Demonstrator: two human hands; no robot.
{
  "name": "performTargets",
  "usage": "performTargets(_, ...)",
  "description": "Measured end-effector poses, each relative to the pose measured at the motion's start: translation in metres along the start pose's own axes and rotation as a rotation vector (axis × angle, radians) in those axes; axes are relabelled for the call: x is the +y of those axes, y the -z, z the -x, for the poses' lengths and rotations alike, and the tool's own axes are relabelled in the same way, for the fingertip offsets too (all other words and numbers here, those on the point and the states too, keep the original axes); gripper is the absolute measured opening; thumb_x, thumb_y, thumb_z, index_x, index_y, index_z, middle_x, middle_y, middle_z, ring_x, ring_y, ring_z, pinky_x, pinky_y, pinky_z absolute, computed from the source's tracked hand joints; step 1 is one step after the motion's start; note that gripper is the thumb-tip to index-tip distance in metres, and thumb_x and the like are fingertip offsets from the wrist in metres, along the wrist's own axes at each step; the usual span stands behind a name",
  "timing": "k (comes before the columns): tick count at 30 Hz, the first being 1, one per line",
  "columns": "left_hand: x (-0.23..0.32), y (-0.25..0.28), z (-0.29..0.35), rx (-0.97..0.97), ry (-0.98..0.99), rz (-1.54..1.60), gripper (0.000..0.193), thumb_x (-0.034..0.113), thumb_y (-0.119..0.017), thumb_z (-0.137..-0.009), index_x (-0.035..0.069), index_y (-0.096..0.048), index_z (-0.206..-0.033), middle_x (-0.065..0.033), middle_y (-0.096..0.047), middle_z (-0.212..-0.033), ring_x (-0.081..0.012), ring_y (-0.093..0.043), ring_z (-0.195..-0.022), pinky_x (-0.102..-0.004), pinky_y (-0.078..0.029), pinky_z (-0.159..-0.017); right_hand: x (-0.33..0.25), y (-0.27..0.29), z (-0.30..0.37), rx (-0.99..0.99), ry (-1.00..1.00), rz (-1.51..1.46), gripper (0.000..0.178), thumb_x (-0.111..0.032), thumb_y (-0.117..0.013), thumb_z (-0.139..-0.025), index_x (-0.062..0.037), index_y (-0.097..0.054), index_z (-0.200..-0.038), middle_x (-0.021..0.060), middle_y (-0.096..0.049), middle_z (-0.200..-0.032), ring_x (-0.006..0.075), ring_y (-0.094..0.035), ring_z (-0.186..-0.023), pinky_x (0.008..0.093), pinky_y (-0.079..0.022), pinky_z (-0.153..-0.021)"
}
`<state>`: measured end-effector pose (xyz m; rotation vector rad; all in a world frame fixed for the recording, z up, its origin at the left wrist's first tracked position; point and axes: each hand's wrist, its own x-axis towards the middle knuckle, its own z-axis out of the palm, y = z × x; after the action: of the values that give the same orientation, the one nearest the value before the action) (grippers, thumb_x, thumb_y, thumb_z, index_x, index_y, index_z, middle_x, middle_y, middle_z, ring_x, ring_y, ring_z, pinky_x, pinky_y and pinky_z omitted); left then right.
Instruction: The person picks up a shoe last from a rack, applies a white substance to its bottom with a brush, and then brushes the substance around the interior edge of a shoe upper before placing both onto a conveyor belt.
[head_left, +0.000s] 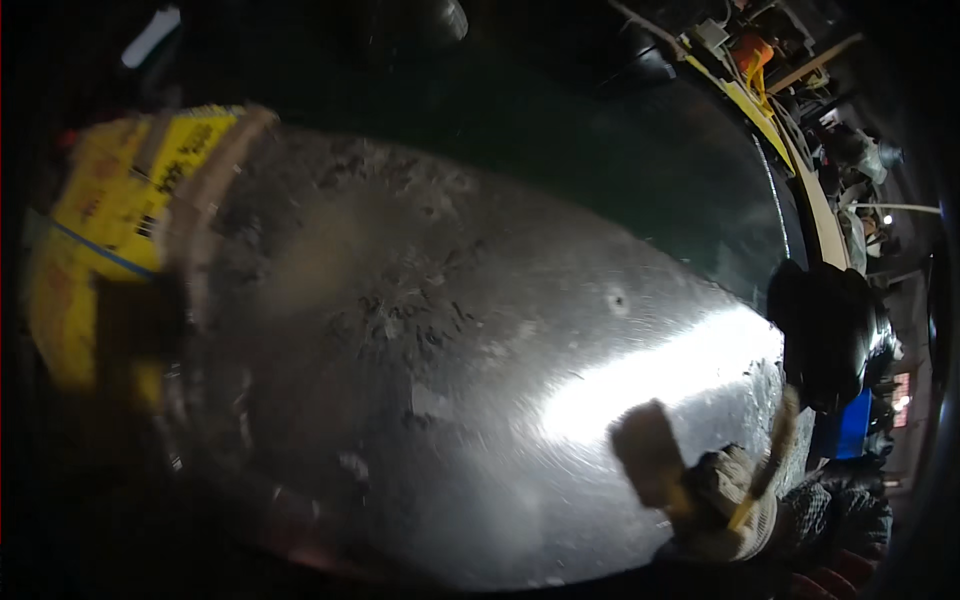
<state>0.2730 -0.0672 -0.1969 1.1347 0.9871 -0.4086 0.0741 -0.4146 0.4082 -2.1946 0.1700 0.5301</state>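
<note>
My right hand (735, 490), in a pale knitted glove, is at the lower right over the edge of a large, shiny grey metal-like sheet (520, 300). Its fingers are closed round something blurred. From the grip stick out a flat, blunt brown piece (645, 450) with yellow at its base and a slim tan piece (782, 430) with a yellow lower end. Whether these are one tool or two I cannot tell. A bright glare lies across the sheet beside the hand, and dark scuffs mark its middle and far left. My left hand does not show.
Yellow printed sheeting (130, 200) with a blue line covers the left end, next to a brown band (205, 190). Beyond lies a dark green surface (620, 160). A glossy black bulky thing (830, 330) and a blue box-like thing (855, 425) stand right, below clutter with an orange object (752, 52).
</note>
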Motion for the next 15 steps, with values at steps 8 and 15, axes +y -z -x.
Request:
performTargets(8, 0.047, 0.08, 0.186, -0.187, -0.028, 0.041, 0.075, 0.052, -0.057, -0.087, 0.001, -0.038, -0.139, -0.0178, -0.051, -0.127, -0.028, -0.059, -0.105, -0.046, -0.05, -0.09, -0.002, -0.005, 0.044, 0.209, 0.11, 0.195, 0.049, -0.028, -0.059, -0.09, -0.0042, -0.045, -0.13, 0.0181, -0.046, -0.132, 0.0324, -0.044, -0.126, 0.0409, -0.041, -0.103)
performTargets(15, 0.091, 0.129, 0.413, -0.343, -0.08, -0.018, 0.08, 0.055, -0.057, -0.085, 0.0, -0.036, -0.14, -0.0189, -0.048, -0.132, -0.0279, -0.057, -0.108, -0.0464, -0.049, -0.092, 0.03, -0.017, 0.058, 0.505, 0.519, 0.543, 0.025, -0.027, -0.057, -0.088, -0.0111, -0.056, -0.107, 0.0267, -0.052, -0.129, 0.0422, -0.046, -0.127, 0.0445, -0.034, -0.112)
